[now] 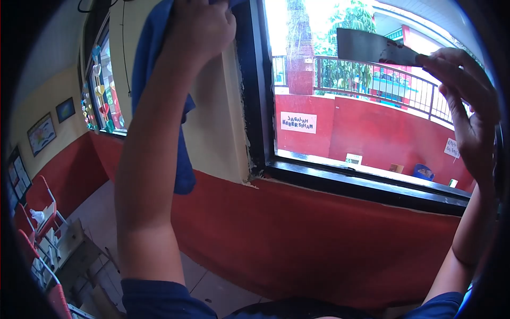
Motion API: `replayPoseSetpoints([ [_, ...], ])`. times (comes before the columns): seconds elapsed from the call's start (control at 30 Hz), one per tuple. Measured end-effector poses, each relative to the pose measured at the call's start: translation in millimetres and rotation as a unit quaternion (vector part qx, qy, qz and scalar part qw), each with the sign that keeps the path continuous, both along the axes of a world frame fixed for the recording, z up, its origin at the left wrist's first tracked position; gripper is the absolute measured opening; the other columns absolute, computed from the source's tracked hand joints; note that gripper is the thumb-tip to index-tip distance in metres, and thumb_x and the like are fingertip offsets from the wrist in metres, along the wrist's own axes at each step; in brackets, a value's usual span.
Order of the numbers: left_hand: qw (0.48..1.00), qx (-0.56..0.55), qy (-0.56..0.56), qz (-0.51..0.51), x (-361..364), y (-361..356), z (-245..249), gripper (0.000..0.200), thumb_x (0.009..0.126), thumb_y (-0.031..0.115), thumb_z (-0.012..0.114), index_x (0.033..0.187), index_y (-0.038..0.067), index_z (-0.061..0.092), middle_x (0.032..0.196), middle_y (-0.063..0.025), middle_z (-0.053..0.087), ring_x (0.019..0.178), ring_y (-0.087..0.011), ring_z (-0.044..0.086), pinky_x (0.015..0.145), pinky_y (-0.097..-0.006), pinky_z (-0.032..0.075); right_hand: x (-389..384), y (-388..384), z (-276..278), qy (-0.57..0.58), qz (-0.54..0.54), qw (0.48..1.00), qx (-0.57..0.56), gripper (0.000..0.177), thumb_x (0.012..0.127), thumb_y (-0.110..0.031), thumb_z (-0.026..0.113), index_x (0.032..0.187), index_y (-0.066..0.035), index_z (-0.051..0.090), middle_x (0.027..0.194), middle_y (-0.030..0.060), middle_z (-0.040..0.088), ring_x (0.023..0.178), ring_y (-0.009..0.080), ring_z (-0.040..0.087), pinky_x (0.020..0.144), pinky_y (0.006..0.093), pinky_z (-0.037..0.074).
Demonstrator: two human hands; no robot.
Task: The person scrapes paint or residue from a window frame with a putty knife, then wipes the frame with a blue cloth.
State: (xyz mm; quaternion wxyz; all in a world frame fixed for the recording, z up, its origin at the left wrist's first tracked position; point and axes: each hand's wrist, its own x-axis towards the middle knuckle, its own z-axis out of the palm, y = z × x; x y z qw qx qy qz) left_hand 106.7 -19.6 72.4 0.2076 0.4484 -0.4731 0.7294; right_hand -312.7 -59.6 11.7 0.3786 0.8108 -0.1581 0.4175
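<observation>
- Up at the top of the black window frame (256, 106), the left hand (199, 32) is clenched around a blue cloth (159, 69). It presses the cloth where the frame meets the cream wall, and the loose end hangs down past the forearm.
- Over at the glass, the right hand (470, 101) pinches a scraper (366, 47) by its handle, fingers curled. The blade is held out flat towards the pane, likely so its edge can bite.
- Down at the sill (366, 186), chipped paint shows at the corner.
</observation>
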Motion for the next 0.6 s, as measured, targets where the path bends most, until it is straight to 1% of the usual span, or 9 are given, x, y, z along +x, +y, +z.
replayPoseSetpoints([
  [0.07,0.999,0.043,-0.028,-0.006,-4.5,-6.2,-9.4,0.031,0.089,0.021,0.059,0.082,-0.004,0.076,0.130,-0.0300,0.057,0.121,-0.0479,0.049,0.112,-0.0554,0.036,3.6,3.7,-4.8,0.026,-0.004,0.999,-0.047,0.052,0.096,0.017,0.053,0.133,-0.016,0.070,0.130,0.0116,0.066,0.120,0.0273,0.066,0.092,0.0346,0.060],
  [0.13,0.971,0.134,-0.095,0.175,-26.7,11.0,-19.5,0.028,0.085,0.019,0.062,0.081,-0.004,0.076,0.124,-0.0252,0.061,0.115,-0.0436,0.051,0.108,-0.0547,0.038,4.9,8.9,-13.9,0.035,-0.008,0.999,-0.016,0.053,0.094,0.018,0.053,0.132,-0.015,0.070,0.129,0.0122,0.066,0.120,0.0281,0.065,0.091,0.0345,0.060],
  [0.17,0.967,0.163,-0.071,0.183,-37.2,17.2,-20.5,0.027,0.085,0.019,0.062,0.084,-0.004,0.076,0.122,-0.0237,0.062,0.113,-0.0428,0.052,0.107,-0.0541,0.039,5.5,10.6,-16.8,0.039,-0.012,0.999,-0.031,0.055,0.093,0.021,0.052,0.130,-0.015,0.071,0.127,0.0124,0.066,0.118,0.0283,0.066,0.089,0.0342,0.061],
  [0.23,0.981,0.117,-0.051,0.147,-41.6,26.8,-13.4,0.026,0.086,0.017,0.062,0.091,-0.004,0.076,0.119,-0.0206,0.063,0.109,-0.0413,0.054,0.105,-0.0524,0.041,6.5,17.2,-20.5,0.026,-0.009,1.000,-0.001,0.056,0.091,0.022,0.052,0.129,-0.014,0.071,0.126,0.0134,0.066,0.116,0.0291,0.066,0.091,0.0367,0.060],
  [0.3,0.996,-0.022,-0.061,0.053,-31.2,36.5,-4.0,0.026,0.086,0.016,0.063,0.099,-0.003,0.076,0.116,-0.0174,0.063,0.105,-0.0397,0.055,0.102,-0.0504,0.044,7.9,18.9,-14.5,0.063,0.011,0.997,-0.047,0.050,0.089,0.015,0.058,0.126,-0.015,0.073,0.117,0.0117,0.067,0.107,0.0287,0.067,0.088,0.0382,0.058],
  [0.4,0.995,-0.097,-0.017,-0.009,-15.8,43.9,18.2,0.025,0.088,0.013,0.064,0.107,0.001,0.076,0.113,-0.0179,0.063,0.102,-0.0378,0.058,0.097,-0.0469,0.047,13.0,15.5,3.9,0.138,0.045,0.975,-0.169,0.040,0.084,0.002,0.068,0.117,-0.018,0.076,0.097,0.0063,0.068,0.088,0.0268,0.068,0.078,0.0384,0.054],
  [0.47,0.982,-0.042,0.048,-0.178,32.6,29.6,55.5,0.022,0.088,0.011,0.064,0.104,0.002,0.076,0.112,-0.0187,0.062,0.105,-0.0367,0.058,0.095,-0.0462,0.048,15.2,14.9,-10.7,0.110,0.046,0.978,-0.172,0.043,0.079,0.004,0.069,0.114,-0.019,0.078,0.096,0.0043,0.069,0.084,0.0254,0.068,0.076,0.0373,0.054],
  [0.53,0.965,0.047,0.108,-0.235,32.0,28.2,60.4,0.020,0.088,0.009,0.064,0.103,0.002,0.075,0.112,-0.0193,0.062,0.107,-0.0361,0.059,0.095,-0.0459,0.049,13.2,8.1,-29.4,0.070,0.046,0.980,-0.182,0.045,0.077,0.003,0.072,0.115,-0.021,0.079,0.099,0.0023,0.072,0.085,0.0233,0.069,0.076,0.0362,0.053],
  [0.6,0.952,0.134,0.161,-0.221,0.2,38.1,39.9,0.021,0.088,0.010,0.063,0.103,0.000,0.075,0.114,-0.0197,0.062,0.111,-0.0361,0.059,0.097,-0.0464,0.049,14.7,13.4,-59.7,0.022,0.045,0.996,-0.080,0.049,0.079,0.009,0.067,0.119,-0.018,0.076,0.108,0.0060,0.070,0.095,0.0251,0.068,0.082,0.0378,0.054],
])
